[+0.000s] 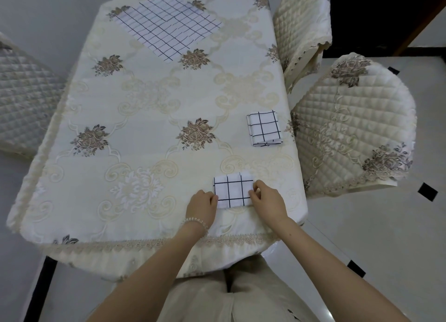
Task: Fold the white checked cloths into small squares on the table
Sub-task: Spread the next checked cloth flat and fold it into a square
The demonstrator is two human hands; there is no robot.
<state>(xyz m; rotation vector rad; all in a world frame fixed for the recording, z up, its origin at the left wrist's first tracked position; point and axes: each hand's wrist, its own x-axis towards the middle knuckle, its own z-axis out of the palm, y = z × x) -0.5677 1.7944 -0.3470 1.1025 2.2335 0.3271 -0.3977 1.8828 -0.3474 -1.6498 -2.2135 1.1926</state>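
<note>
The fingers (253, 193) of the right hand (268, 201) are curling in and pinching the right edge of a small folded cloth (233, 190), while the fingers (214, 197) of the left hand (202, 204) are curling round its lower left corner, so both hands are holding it from opposite sides. This cloth is lying flat near the desk's front edge, at about 5 o'clock on the desk (144, 109); it is white with thin dark lines forming a grid and is already folded into a small, nearly square packet. Both forearms are reaching forward from the bottom of the view and converging on it, wrists low over the desk, and a beaded bracelet (195, 221) is circling the left wrist. A second folded cloth (265, 128) of the same check is lying at about 3 o'clock, close to the right edge. An unfolded checked cloth (169, 24) is lying spread flat and turned diagonally at about 12 o'clock, well apart from the hands. A cream floral tablecloth (135, 152) is covering the desk, and quilted chairs (350, 128) are standing to the right.
</note>
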